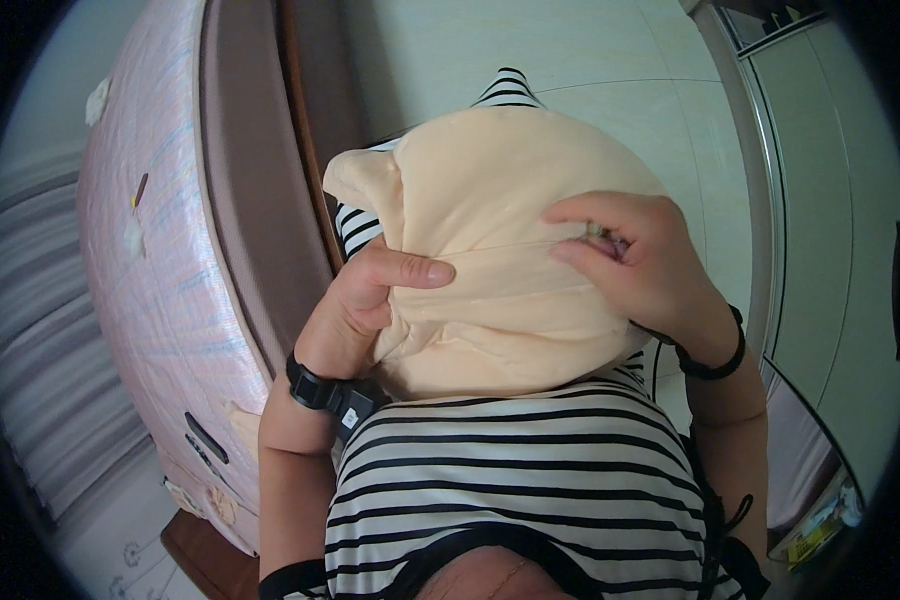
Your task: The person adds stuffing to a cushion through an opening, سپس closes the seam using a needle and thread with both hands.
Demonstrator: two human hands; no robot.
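Observation:
A soft, stuffed cream-coloured cushion (525, 170) rests on my lap, with a small ear-like flap at its far left corner. A seam or crease runs across its middle between my hands. My left hand (375, 285) clasps the left edge, the thumb lying on top and the other fingers hidden beneath. Over the right part of the cushion, my right hand (635, 255) is curled, with thumb and forefinger drawn toward each other near the seam. Something small shows among its fingers, too small to name.
To my left stands a bed (170, 300) with a shiny pink checked cover. On it lie a thin brown stick (142, 188), a white tuft (134, 238) and a dark oblong object (207, 438). Sliding wardrobe doors (810, 200) line the right, beyond the pale tiled floor (530, 40).

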